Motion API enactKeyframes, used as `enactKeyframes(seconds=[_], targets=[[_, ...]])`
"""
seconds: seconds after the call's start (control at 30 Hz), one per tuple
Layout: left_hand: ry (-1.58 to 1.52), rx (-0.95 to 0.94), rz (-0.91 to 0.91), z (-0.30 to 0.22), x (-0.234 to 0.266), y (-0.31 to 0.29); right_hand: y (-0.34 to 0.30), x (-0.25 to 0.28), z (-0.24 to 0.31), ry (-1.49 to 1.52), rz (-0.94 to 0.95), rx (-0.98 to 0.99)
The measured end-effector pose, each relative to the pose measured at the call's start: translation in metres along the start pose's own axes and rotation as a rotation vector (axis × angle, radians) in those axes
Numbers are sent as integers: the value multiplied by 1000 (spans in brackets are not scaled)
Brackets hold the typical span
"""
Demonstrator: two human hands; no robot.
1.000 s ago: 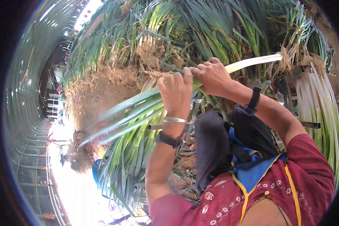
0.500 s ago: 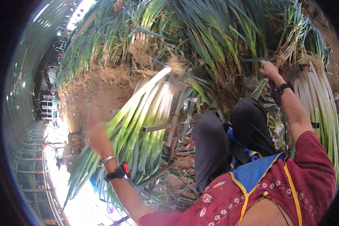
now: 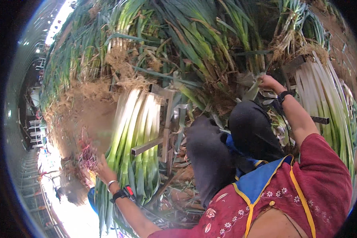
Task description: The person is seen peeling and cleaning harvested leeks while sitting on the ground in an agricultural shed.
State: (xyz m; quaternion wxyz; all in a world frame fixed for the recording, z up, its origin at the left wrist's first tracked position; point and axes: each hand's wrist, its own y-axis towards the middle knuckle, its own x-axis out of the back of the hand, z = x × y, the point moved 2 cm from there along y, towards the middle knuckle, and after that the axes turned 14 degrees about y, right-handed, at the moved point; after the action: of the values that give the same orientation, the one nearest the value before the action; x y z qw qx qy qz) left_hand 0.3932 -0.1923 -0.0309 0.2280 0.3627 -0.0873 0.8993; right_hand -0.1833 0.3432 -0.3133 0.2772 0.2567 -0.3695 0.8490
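From the nearer left hand [image 3: 104, 170], lower left, unclear whether grasping or released, just up and right to the leek bundle [image 3: 135, 127], lengthwise from roots [image 3: 133, 82] above to leaves [image 3: 143, 180] below, well apart from the right hand [image 3: 270, 82], right of centre, pinching a pale leaf [image 3: 252, 92].

Brown earthen ground [image 3: 347, 51] and two square-barred metal frames [image 3: 146, 146], laden with long stalks.
In the left frame lies a bundle of smooth white-and-green stalks [image 3: 137, 123], a bar jutting among them; the right frame bears a paler, slender sheaf [image 3: 327, 93]; on the ground, dark-green leafy plants with shaggy brown roots [image 3: 202, 43] lie heaped; loose leaf scraps [image 3: 184, 198] litter it between the frames.
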Motion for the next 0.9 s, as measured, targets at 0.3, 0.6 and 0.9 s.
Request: enactKeyframes(seconds=[0.3, 0.6, 0.9], targets=[[-345, -281, 181, 29, -30, 14, 25, -12, 88, 260, 104, 144], [-246, -215, 188, -13, 9, -6, 86, -65, 133, 29, 109, 254], [-59, -169, 267, -16, -2, -5, 87, -102, 152, 155, -195, -71]])
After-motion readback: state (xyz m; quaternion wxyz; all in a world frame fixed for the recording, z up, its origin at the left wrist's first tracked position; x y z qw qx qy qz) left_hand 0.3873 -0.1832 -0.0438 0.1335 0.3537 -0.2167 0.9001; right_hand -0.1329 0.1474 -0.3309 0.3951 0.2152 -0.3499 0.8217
